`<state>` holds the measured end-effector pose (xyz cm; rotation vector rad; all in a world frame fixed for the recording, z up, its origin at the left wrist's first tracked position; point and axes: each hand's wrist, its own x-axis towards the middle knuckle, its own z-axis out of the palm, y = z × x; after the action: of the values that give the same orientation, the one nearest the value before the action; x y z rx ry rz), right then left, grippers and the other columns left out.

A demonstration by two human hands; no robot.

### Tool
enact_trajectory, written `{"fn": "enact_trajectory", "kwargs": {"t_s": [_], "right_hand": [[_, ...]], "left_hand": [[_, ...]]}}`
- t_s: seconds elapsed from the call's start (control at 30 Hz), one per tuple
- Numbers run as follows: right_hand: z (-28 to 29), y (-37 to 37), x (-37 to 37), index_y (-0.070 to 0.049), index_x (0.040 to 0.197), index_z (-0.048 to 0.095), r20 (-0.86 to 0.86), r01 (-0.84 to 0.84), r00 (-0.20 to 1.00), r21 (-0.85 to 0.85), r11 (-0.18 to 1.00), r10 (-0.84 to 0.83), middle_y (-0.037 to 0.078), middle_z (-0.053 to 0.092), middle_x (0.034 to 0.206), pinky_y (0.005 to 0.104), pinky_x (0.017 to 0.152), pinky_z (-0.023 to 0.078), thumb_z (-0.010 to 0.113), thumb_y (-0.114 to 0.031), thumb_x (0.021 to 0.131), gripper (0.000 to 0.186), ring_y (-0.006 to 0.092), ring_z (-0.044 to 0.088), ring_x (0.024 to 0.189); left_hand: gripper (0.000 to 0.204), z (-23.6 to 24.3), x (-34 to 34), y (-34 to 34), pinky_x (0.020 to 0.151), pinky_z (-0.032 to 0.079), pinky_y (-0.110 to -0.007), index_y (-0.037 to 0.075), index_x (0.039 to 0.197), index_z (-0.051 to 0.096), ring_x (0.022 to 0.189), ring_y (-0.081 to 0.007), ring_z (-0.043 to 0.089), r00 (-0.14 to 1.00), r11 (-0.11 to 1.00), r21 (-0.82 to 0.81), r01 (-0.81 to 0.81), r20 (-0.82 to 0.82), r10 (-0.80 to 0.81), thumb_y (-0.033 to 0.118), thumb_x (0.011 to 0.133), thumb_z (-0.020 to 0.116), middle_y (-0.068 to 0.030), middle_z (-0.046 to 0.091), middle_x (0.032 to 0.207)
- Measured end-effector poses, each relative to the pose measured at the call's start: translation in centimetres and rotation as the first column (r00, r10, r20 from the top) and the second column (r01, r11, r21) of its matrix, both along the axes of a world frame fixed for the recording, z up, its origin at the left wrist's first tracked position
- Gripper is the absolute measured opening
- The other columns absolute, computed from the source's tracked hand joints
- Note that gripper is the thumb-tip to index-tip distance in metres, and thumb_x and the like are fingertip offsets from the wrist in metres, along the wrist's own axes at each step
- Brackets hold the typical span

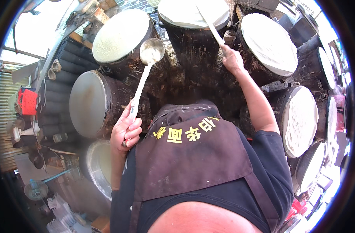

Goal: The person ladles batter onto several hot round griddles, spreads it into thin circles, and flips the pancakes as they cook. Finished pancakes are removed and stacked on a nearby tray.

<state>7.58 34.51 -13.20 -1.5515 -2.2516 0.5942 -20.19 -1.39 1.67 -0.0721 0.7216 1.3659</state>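
Currently the left hand has its fingers curled tight round the end of a long ladle; the shaft runs up and away to a round bowl coated in pale batter, held just over the gap between two drums. The right hand, arm extended, is closed on a thin flat stick whose far end lies across the white sheet on the top centre drum.

Labels: a row of yellow characters across the chest of the dark brown apron. A red crate sits at far left.

Containers: blackened round drums ring the person. The upper left drum carries a cream layer; the left drum shows a bare grey top; the right-hand drums hold white sheets. A metal basin sits low left, contents pale.

Drums stand close together, with narrow gaps between them.
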Motion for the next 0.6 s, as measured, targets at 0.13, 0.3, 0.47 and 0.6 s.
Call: {"fn": "enact_trajectory", "kwargs": {"t_s": [0.13, 0.3, 0.47, 0.6], "right_hand": [[0.9, 1.1, 0.4, -0.019, 0.127, 0.056, -0.066, 0.05, 0.997, 0.037, 0.998, -0.047, 0.02, 0.066, 0.103, 0.0417, 0.085, 0.051, 0.057, -0.005, 0.075, 0.054, 0.0353, 0.065, 0.095], [0.6, -0.1, 0.2, -0.018, 0.129, 0.056, -0.027, 0.034, 0.999, 0.046, 0.998, -0.033, 0.021, 0.066, 0.104, 0.0414, 0.087, 0.05, 0.057, -0.007, 0.075, 0.055, 0.036, 0.064, 0.096], [4.6, -7.3, -3.4, -0.016, 0.13, 0.056, -0.504, -0.111, 0.859, -0.019, 0.994, 0.087, 0.013, 0.068, 0.107, 0.0296, 0.079, 0.052, 0.06, -0.001, 0.076, 0.056, 0.0181, 0.066, 0.093], [4.8, -15.8, -7.6, -0.013, 0.13, 0.055, -0.564, -0.514, 0.666, 0.126, 0.848, 0.487, 0.012, 0.064, 0.115, 0.0315, 0.078, 0.054, 0.065, 0.0, 0.076, 0.057, 0.0225, 0.066, 0.092]], "left_hand": [[0.049, -0.3, -0.2, -0.8, 0.031, 0.032, -0.019, 0.027, 0.147, 0.028, 0.045, -0.007, 0.032, 1.0, 1.0, -0.008, -0.01, -0.026, 0.01, 0.011, 0.101, 0.037, -0.0042, 0.037, 0.074], [0.046, -0.4, -0.8, -1.2, 0.031, 0.032, -0.017, 0.026, 0.146, 0.029, 0.044, -0.0052, 0.032, 0.999, 0.999, -0.031, 0.004, -0.043, -0.006, 0.013, 0.102, 0.036, -0.0027, 0.037, 0.072], [0.049, -1.3, -1.2, -2.1, 0.032, 0.032, -0.017, 0.026, 0.147, 0.025, 0.045, -0.0044, 0.032, 1.0, 1.0, -0.019, 0.012, -0.026, -0.012, 0.021, 0.101, 0.043, -0.0016, 0.037, 0.072], [0.057, -3.5, -2.1, -1.6, 0.034, 0.033, -0.017, 0.027, 0.148, 0.021, 0.047, -0.0044, 0.033, 0.995, 0.993, 0.073, 0.092, 0.028, -0.094, 0.029, 0.099, 0.049, -0.0011, 0.036, 0.074]]}}
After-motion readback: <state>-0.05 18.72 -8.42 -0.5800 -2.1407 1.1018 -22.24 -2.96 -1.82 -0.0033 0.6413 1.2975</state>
